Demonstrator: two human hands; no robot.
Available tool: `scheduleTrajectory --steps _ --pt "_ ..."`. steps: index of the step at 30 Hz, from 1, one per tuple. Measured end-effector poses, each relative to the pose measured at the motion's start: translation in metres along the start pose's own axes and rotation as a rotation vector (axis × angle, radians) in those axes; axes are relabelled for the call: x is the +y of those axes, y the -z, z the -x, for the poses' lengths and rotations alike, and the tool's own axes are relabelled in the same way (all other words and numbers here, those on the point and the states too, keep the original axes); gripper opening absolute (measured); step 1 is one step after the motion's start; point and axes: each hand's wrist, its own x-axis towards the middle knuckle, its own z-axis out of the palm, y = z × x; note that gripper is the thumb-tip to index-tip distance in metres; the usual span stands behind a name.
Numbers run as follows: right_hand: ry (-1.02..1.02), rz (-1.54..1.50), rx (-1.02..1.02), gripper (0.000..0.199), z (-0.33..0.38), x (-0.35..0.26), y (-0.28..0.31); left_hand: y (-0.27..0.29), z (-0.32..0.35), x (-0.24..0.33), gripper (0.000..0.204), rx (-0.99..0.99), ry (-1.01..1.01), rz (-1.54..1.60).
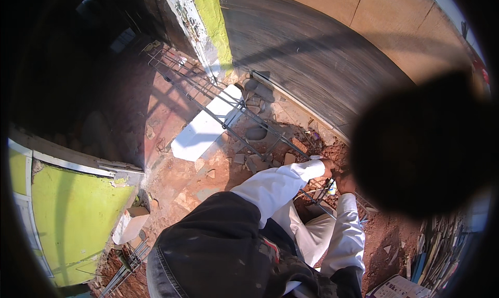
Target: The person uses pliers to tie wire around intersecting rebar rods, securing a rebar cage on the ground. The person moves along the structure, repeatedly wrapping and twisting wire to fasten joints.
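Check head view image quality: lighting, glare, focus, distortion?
Head view: hard sun leaves the white block and white sleeves very bright; head view: upper-left interior sinks to near black; head view: large, out-of-focus dark shape blocks the scene beside the right hand; head view: fisheye curves the dark panel; steel cage reads clearly against the white block.

Two hands (345, 183), one rebar cage (223, 125)
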Motion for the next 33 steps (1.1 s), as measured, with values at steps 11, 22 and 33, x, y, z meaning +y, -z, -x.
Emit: scheduleTrajectory --steps 11,22,33 --pt "0.109 -0.066 -0.305 0.019 -0.031 0.074 -0.003 0.005 0.023 0.026 0.052 0.124 -0.037 0.136" --pt "-0.180 -0.545 -0.295 0.039 -0.027 0.028 0.007 -0.028 0.022 0.012 0.045 0.156 -0.023 0.247" --pt "0.930 0.199 -0.166 0.032 -0.044 0.129 -0.009 0.010 0.008 0.007 0.059 -0.110 -0.223 0.141"
